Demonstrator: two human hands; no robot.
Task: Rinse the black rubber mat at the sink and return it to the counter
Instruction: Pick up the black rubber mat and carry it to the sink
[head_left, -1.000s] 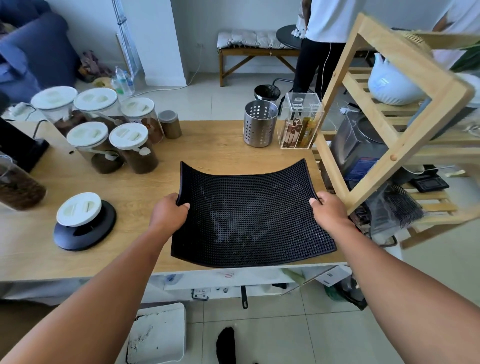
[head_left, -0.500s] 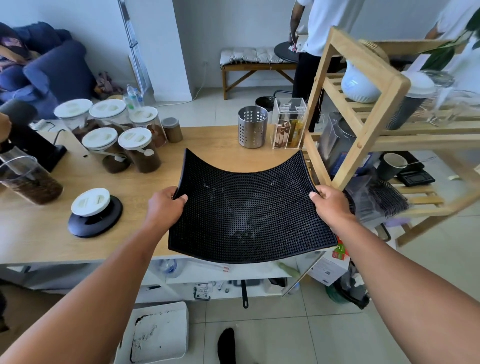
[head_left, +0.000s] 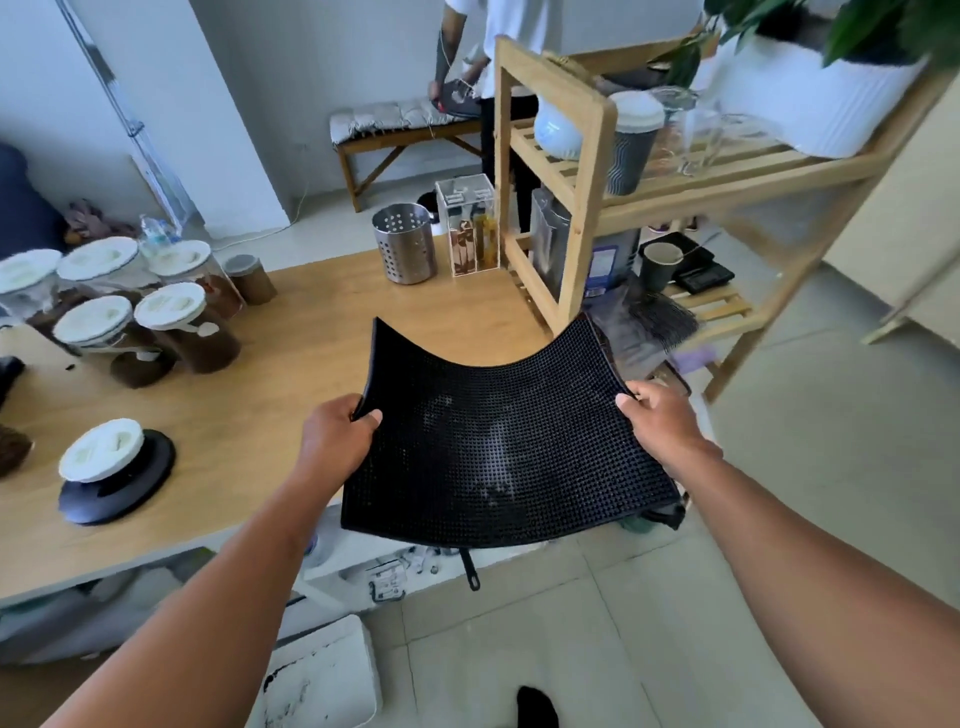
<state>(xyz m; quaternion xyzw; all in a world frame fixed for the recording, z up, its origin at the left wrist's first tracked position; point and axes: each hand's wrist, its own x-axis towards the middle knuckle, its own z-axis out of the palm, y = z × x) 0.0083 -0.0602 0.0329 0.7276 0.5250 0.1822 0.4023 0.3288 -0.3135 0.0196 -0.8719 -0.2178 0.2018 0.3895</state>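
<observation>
The black rubber mat (head_left: 498, 447), studded with small nubs and sagging in the middle, hangs in the air above the front right corner of the wooden counter (head_left: 291, 374). My left hand (head_left: 337, 436) grips its left edge, thumb on top. My right hand (head_left: 660, 421) grips its right edge the same way. The mat's near part reaches out past the counter's front edge, over the tiled floor. Pale wet or dusty patches show in its centre. No sink is in view.
Several white-lidded jars (head_left: 171, 322) stand at the counter's left, a black disc with a white lid (head_left: 111, 478) nearer. A perforated steel cup (head_left: 405, 241) and clear box (head_left: 467, 228) stand at the back. A wooden shelf rack (head_left: 582, 208) stands right. A person (head_left: 498, 52) stands behind.
Both hands have lifted the mat off the counter and carried it toward me and to the right. The view has swung right, showing more of the shelf rack.
</observation>
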